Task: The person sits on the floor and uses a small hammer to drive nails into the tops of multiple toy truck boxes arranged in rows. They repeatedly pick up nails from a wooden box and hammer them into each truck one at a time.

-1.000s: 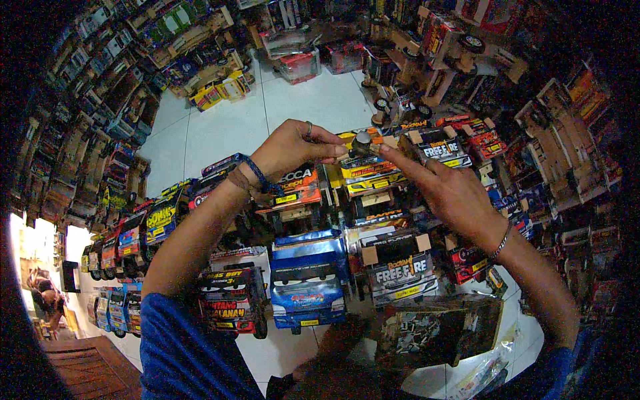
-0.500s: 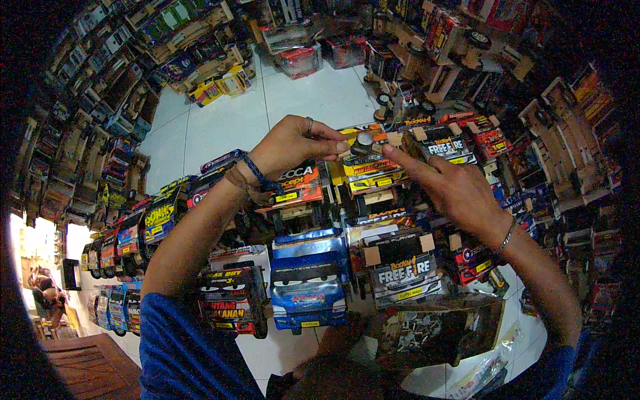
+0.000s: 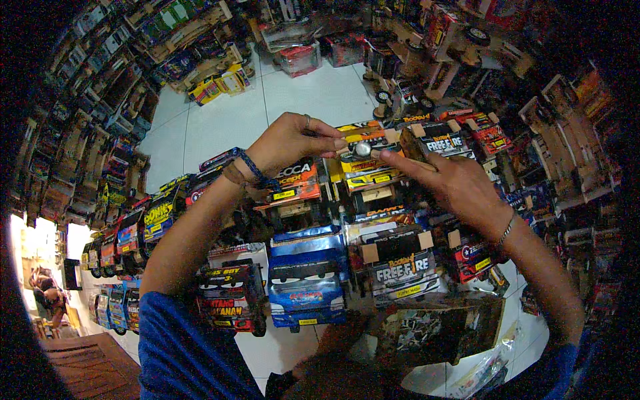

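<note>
Around the yellow toy truck (image 3: 363, 172), with the black-and-white toy truck (image 3: 445, 143) crowding just to its right, could scuff or shift either through a stray knock. With right hand (image 3: 465, 195) curled round the handle (image 3: 421, 164) of an apparent hammer (image 3: 363, 149), its head over the yellow toy truck's front, could bruise left hand (image 3: 290, 147), fingertips pinched together at that front's upper left, through poor aim. Cannot see the patch behind the hammer's head, nor the handle's end inside the grip; cannot make out anything small within that pinch.
</note>
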